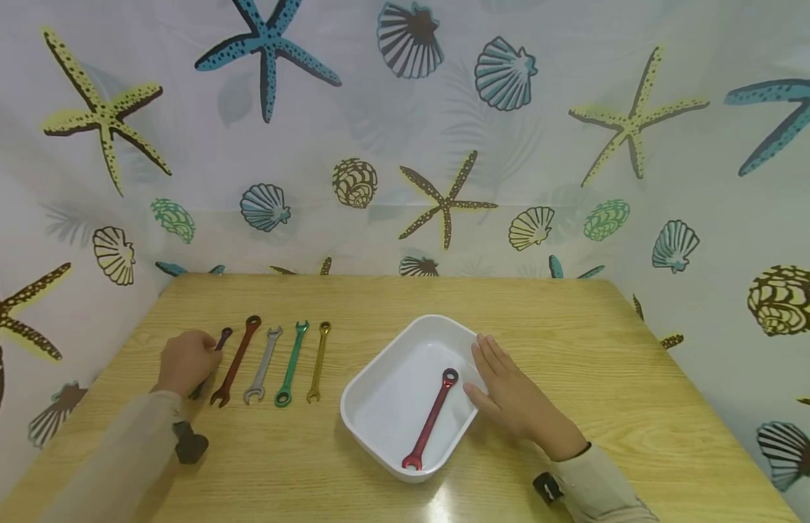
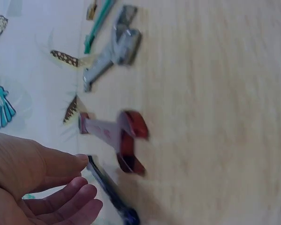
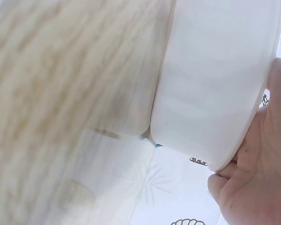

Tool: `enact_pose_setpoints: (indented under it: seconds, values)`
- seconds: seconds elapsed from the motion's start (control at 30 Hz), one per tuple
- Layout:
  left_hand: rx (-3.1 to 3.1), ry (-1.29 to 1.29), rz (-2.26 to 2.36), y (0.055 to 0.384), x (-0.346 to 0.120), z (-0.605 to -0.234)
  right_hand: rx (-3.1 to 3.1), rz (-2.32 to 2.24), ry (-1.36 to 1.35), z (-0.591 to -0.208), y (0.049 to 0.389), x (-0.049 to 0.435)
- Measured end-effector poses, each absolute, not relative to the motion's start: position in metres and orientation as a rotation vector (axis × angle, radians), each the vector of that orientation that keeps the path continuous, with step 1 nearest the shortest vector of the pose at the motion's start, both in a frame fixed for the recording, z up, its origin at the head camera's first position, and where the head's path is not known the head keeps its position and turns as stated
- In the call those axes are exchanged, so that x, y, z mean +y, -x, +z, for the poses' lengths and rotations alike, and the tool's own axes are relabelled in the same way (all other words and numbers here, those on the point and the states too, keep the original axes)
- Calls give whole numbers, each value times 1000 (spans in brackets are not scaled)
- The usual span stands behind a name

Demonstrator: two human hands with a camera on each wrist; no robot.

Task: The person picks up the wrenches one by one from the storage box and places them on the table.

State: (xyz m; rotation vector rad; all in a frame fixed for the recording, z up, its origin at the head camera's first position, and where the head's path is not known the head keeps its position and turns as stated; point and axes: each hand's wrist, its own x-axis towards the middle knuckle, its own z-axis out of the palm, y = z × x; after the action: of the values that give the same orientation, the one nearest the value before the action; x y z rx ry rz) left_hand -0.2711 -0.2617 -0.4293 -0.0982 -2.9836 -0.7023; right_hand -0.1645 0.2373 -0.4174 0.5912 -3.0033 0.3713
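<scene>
At the left end of a row of wrenches, my left hand [image 1: 187, 361] pinches a dark blue-purple combination wrench [image 2: 107, 187] between thumb and finger. In the left wrist view the other fingers are loosely bent below it. Beside this wrench lies a dark red wrench [image 1: 237, 362], then a silver wrench [image 1: 266, 365], a green wrench [image 1: 292, 362] and a gold wrench [image 1: 319, 361]. My right hand [image 1: 512, 392] rests with straight fingers along the right rim of a white tray [image 1: 378, 363]. A bright red wrench [image 1: 432, 421] lies slanted inside the tray.
The wood-grain table [image 1: 607, 378] is bordered by a white curtain [image 1: 405, 131] printed with starfish and shells at the back and both sides. A dark wrist device [image 1: 190, 443] sits by the left sleeve, another [image 1: 547, 488] by the right.
</scene>
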Motion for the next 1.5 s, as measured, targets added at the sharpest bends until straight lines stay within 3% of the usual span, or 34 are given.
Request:
enact_pose_setpoints:
  seconds: [0.3, 0.67, 1.07, 1.5]
  values:
    - [-2914, 202, -859, 267, -211, -396, -3019, 359, -593, -417, 169, 240]
    - [-2805, 543, -1114, 240, -126, -363, -3007, 343, -624, -415, 172, 240]
    - [-2989, 679, -1383, 218, -50, -375, -3021, 343, -623, -414, 175, 243]
    - [-3106, 923, -1259, 206, 6, -398, -3016, 349, -623, -416, 179, 245]
